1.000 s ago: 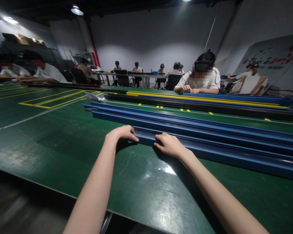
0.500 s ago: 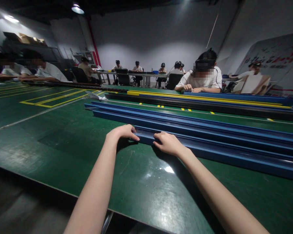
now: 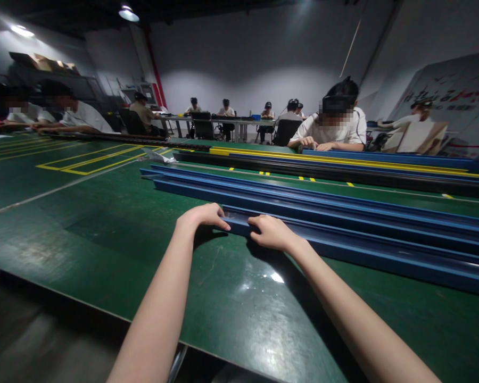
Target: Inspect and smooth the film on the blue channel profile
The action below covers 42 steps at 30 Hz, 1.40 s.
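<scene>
A long blue channel strip (image 3: 363, 252) lies on the green table, its trough facing up, running from the middle out past the right edge. At its left end my left hand (image 3: 206, 215) is closed on it, thumb on the near wall and fingers curled over the end. A short way to the right, my right hand (image 3: 272, 232) grips the near wall, fingertips in the trough. Whether something small sits under the fingers I cannot make out. Just behind, more blue channel strips (image 3: 303, 211) lie roughly parallel.
Farther back run a yellow strip (image 3: 335, 164) and black strips (image 3: 287, 165). A crumpled clear wrapper (image 3: 159, 156) lies by their left end. Across the green table (image 3: 83, 255) a co-worker (image 3: 335, 119) bends over a blue strip. Several other people sit behind.
My right hand has slid slightly left along the strip, closer to my left hand. The whole view has shifted a little to the right; my left hand keeps its place on the strip end.
</scene>
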{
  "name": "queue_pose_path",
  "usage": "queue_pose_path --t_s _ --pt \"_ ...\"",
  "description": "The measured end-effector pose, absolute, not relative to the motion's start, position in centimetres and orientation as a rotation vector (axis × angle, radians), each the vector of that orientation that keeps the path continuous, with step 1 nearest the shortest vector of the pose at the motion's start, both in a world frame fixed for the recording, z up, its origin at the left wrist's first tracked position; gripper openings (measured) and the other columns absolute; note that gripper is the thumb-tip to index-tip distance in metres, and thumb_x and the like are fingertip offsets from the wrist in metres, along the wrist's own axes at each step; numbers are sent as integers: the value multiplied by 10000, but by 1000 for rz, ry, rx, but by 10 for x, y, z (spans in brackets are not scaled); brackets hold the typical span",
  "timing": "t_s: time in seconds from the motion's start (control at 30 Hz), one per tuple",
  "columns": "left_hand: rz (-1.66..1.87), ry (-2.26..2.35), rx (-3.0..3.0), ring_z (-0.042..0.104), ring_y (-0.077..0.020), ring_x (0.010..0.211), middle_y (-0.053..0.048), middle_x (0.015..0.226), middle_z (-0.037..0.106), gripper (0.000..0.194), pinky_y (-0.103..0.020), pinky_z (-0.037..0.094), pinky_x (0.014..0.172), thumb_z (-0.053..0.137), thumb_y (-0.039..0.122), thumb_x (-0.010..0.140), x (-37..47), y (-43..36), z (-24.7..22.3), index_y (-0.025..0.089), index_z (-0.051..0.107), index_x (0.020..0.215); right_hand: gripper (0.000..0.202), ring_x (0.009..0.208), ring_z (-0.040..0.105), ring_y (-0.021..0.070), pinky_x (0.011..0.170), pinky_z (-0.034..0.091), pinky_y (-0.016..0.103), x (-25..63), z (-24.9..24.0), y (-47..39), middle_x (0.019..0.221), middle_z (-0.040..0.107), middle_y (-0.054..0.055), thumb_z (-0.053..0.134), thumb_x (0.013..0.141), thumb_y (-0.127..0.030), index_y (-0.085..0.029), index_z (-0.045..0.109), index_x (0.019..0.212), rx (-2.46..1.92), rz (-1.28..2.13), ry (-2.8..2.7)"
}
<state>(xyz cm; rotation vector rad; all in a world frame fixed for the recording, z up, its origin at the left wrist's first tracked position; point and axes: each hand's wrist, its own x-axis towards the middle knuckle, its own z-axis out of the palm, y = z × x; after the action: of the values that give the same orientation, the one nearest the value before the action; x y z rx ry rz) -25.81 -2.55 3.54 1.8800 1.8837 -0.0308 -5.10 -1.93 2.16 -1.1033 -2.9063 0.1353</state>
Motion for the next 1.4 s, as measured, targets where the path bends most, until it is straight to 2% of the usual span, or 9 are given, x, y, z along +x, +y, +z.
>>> queue_pose_path --t_s 0.17,0.47,0.97,1.2,1.4 --pt "-48 1909 1890 517 -138 629 -6 707 621 370 -217 331 531 653 480 554 -251 -27 39 174 653 763 244 883 580 184 660 357 236 -53 21 -18 963 646 70 393 804 -294 -205 583 928 -1091 152 -2887" --pt "-80 1906 2013 505 -132 555 7 610 600 307 -219 311 487 681 455 538 -226 -23 35 193 646 694 236 788 601 164 559 317 224 -30 26 -17 897 661 50 406 820 -339 -220 597 892 -1178 119 -2906" --pt "-72 1593 2378 542 -153 633 -16 696 622 220 -221 307 502 650 381 632 -146 -16 29 187 619 730 243 729 588 160 514 249 232 44 26 -19 814 658 39 429 807 -388 -227 608 840 -1319 151 -2840" --pt "-105 1540 2477 543 -148 619 -19 704 630 222 -220 295 486 645 374 652 -115 -19 32 184 616 763 238 785 591 167 553 285 222 81 26 -24 874 659 45 428 815 -373 -231 607 880 -1411 176 -2799" --pt "-70 1457 2622 578 -165 700 -19 770 648 216 -218 314 506 603 404 699 -86 -19 29 205 616 782 227 758 585 159 541 278 214 116 30 -28 847 655 54 431 815 -334 -218 611 888 -1524 213 -2774"
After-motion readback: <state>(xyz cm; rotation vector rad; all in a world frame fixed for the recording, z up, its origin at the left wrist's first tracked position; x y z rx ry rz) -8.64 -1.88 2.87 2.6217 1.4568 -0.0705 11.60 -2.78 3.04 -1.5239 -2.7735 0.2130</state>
